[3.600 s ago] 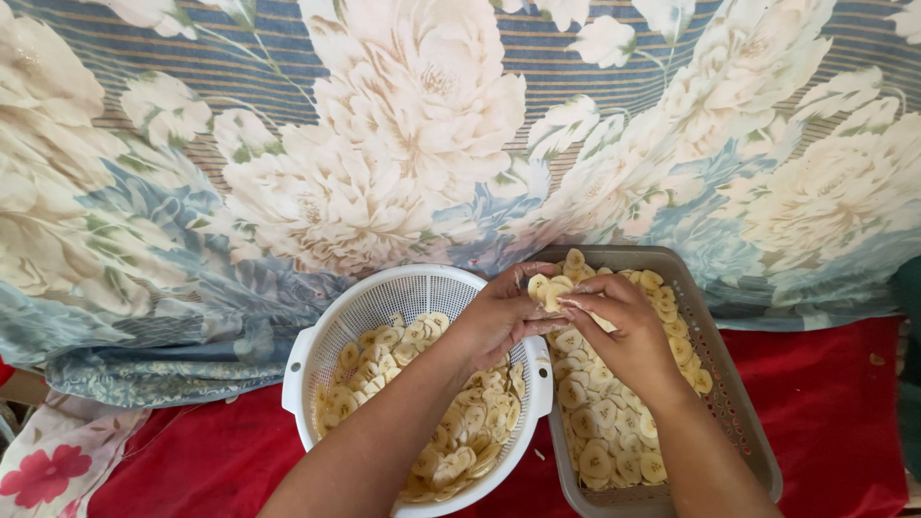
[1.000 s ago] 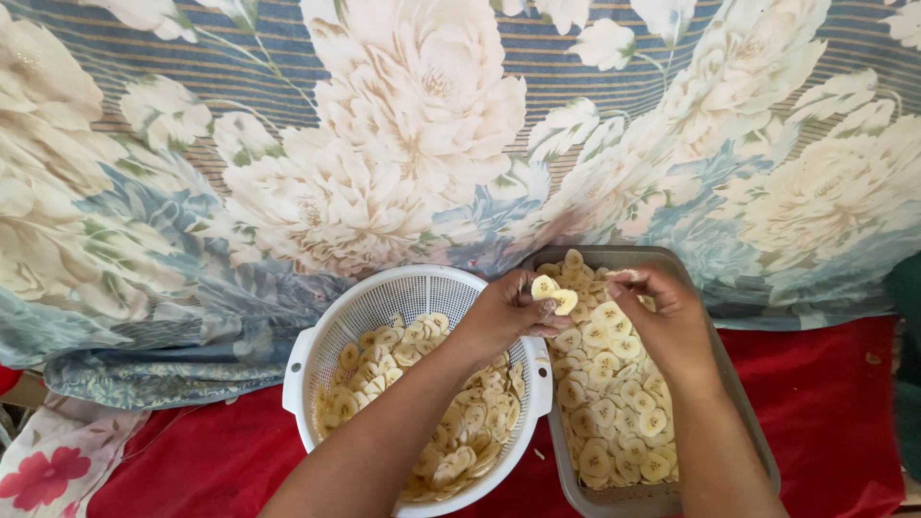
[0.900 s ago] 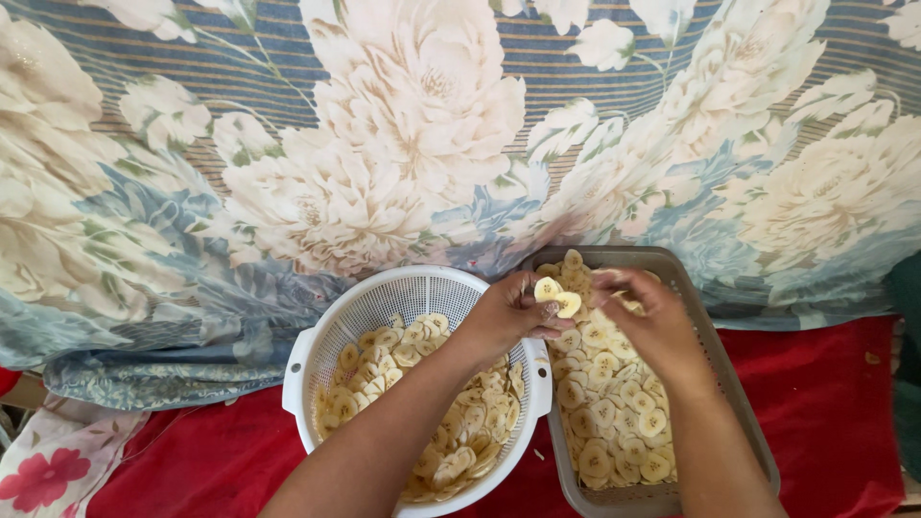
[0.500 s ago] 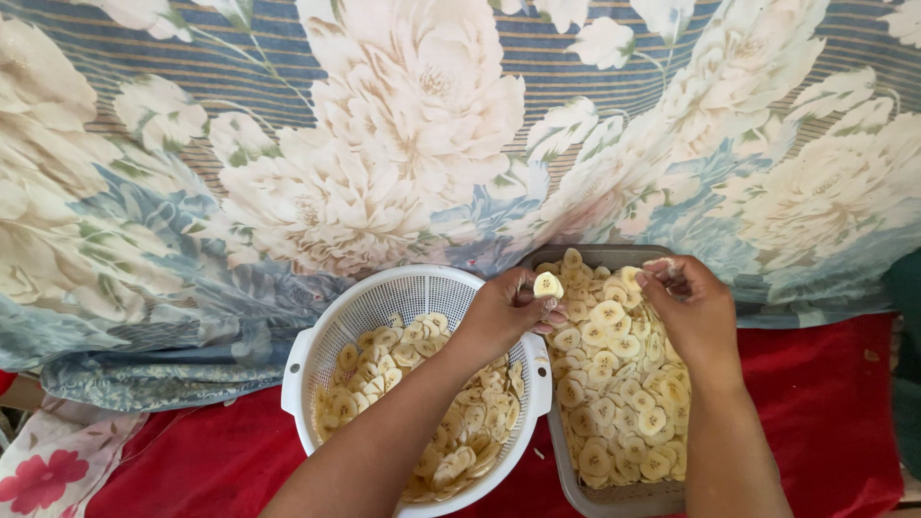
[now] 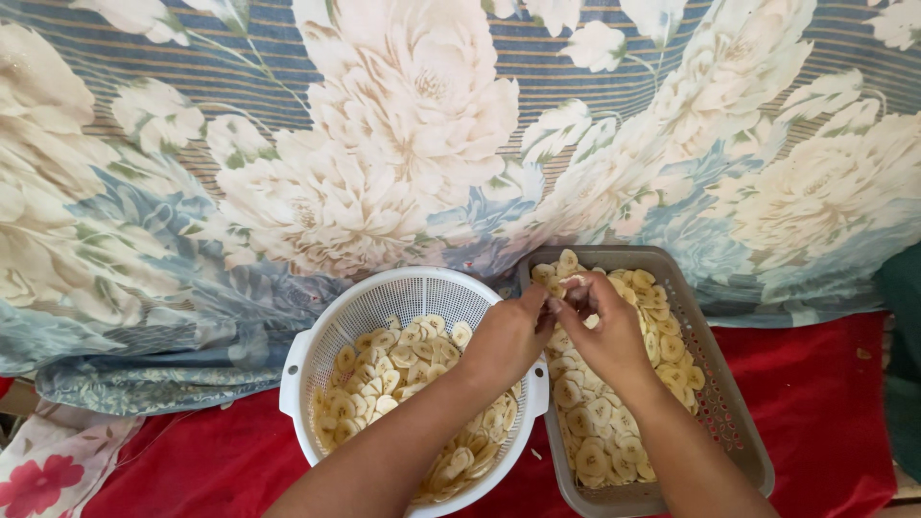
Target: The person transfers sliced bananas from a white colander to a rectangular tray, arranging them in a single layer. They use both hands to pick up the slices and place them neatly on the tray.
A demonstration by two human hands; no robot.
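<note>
My left hand (image 5: 507,338) and my right hand (image 5: 602,331) meet over the near left edge of a grey perforated tray (image 5: 729,403), fingertips pinched together on pale banana slices (image 5: 559,285). The tray holds a layer of round yellow slices (image 5: 600,422). To its left stands a white round colander (image 5: 403,297) with a heap of the same slices (image 5: 393,369); my left forearm crosses its right rim.
A large floral cloth in cream and blue (image 5: 403,153) covers the area behind both containers. A red cloth (image 5: 825,393) lies under them, and a white cloth with red flowers (image 5: 43,470) shows at the bottom left.
My right hand, which had reached toward the tray's far right part, has come back left to meet my left hand over the tray's left edge. The left hand barely moved.
</note>
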